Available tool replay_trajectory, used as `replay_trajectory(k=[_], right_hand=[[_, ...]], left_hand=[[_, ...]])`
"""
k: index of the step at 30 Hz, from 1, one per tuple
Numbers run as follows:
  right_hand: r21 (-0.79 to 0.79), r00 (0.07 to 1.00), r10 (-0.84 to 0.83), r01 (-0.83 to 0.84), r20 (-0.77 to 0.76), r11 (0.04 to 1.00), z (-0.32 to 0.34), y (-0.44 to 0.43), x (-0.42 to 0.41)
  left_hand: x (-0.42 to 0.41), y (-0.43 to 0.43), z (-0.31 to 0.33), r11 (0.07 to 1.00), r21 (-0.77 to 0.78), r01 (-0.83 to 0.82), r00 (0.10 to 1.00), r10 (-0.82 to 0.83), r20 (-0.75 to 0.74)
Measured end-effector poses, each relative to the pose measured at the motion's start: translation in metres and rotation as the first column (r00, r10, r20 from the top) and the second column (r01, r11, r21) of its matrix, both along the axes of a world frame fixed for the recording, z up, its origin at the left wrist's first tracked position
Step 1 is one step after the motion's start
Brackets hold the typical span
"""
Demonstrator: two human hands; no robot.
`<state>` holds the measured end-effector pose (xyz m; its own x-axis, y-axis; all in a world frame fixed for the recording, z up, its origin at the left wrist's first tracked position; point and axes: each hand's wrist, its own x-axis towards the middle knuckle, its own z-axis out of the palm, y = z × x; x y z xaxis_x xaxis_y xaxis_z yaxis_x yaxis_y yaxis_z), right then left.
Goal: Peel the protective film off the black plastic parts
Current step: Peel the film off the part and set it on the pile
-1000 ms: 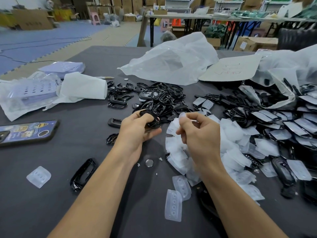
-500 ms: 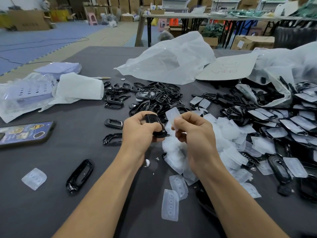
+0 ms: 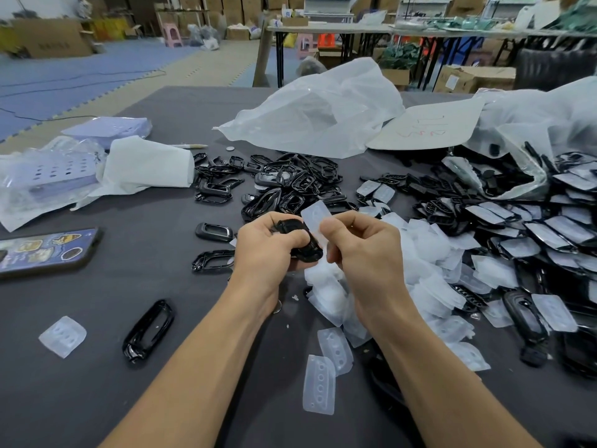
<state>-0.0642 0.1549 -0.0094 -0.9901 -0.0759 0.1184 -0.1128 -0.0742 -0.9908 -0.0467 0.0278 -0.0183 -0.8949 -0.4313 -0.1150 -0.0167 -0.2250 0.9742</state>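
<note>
My left hand (image 3: 269, 250) grips a glossy black plastic part (image 3: 303, 242) above the table's middle. Right beside it, my right hand (image 3: 361, 250) pinches a translucent white film (image 3: 316, 215) that stands up off the part's far end. A heap of peeled films (image 3: 429, 276) lies under and to the right of my right hand. Bare black frames (image 3: 290, 185) are piled just beyond my hands. Parts with film on them (image 3: 529, 227) are spread along the right side.
A phone (image 3: 48, 250) lies at the left edge of the grey table (image 3: 80, 383). Loose black frames (image 3: 148, 329) and stray films (image 3: 63, 336) sit near my forearms. Large clear plastic bags (image 3: 316, 114) and a cardboard sheet (image 3: 426, 129) lie at the back.
The film has lifted further off the black part, now standing up between my hands. Both hands shifted slightly toward me and together.
</note>
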Motion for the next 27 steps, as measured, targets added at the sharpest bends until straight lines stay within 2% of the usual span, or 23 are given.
replay_trajectory(k=[6, 9, 16, 19, 23, 27], right_hand=[[0.018, 0.998, -0.052, 0.052, -0.029, 0.998, -0.001, 0.002, -0.001], [-0.05, 0.999, -0.023, 0.021, -0.028, 0.999, -0.001, 0.002, -0.001], [-0.03, 0.999, -0.034, 0.034, -0.021, 0.999, -0.003, 0.007, -0.006], [-0.067, 1.0, -0.009, 0.009, -0.003, 0.998, 0.0, 0.011, -0.007], [-0.065, 0.999, 0.036, -0.036, -0.003, 0.997, 0.001, 0.014, -0.009], [0.033, 0.997, 0.065, -0.064, -0.042, 0.997, 0.003, 0.015, -0.011]], left_hand=[[-0.001, 0.001, -0.001, 0.997, 0.055, 0.058, 0.998, -0.059, 0.026], [-0.001, -0.001, -0.003, 0.997, 0.034, 0.076, 0.997, -0.077, 0.024], [-0.001, -0.001, -0.004, 0.994, -0.011, 0.108, 0.994, -0.107, 0.034], [-0.001, -0.001, -0.005, 0.989, -0.03, 0.147, 0.988, -0.145, 0.053], [-0.001, -0.001, -0.003, 0.973, 0.082, 0.217, 0.971, -0.224, 0.087], [-0.001, -0.004, -0.001, 0.912, 0.228, 0.341, 0.927, -0.366, 0.08]])
